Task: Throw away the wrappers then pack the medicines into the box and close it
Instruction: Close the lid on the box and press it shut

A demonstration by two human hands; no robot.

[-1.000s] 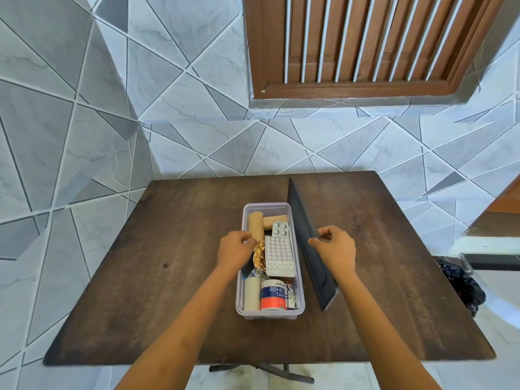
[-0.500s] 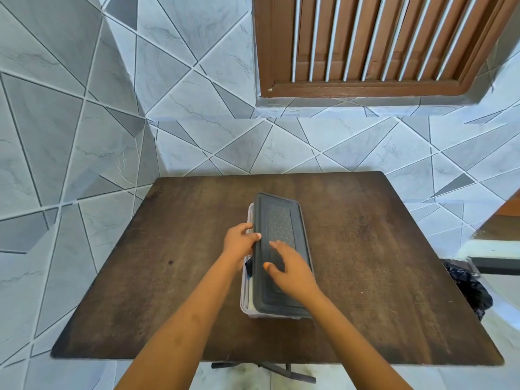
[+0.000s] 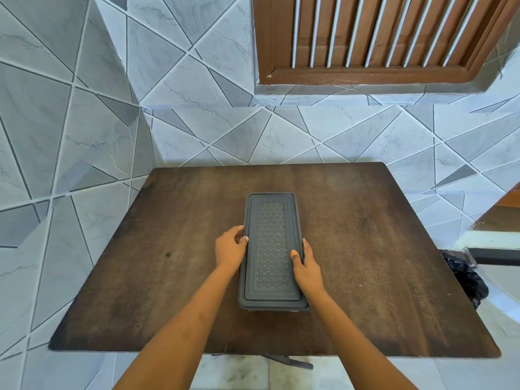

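Observation:
A dark grey lid with a raised dotted panel lies flat over the box in the middle of the brown wooden table. The box and the medicines inside it are hidden under the lid. My left hand grips the lid's left long edge, thumb on top. My right hand grips the right long edge, thumb resting on the lid's top. Both forearms reach in from the bottom of the head view.
A black plastic bag sits on the floor past the table's right edge. Tiled walls stand behind and to the left of the table. A brown louvred window is above. A table leg shows below the front edge.
The lid stood upright beside the open box, then came down over it. It now lies flat and covers the contents, and my right hand has moved from the lid's top to its right edge.

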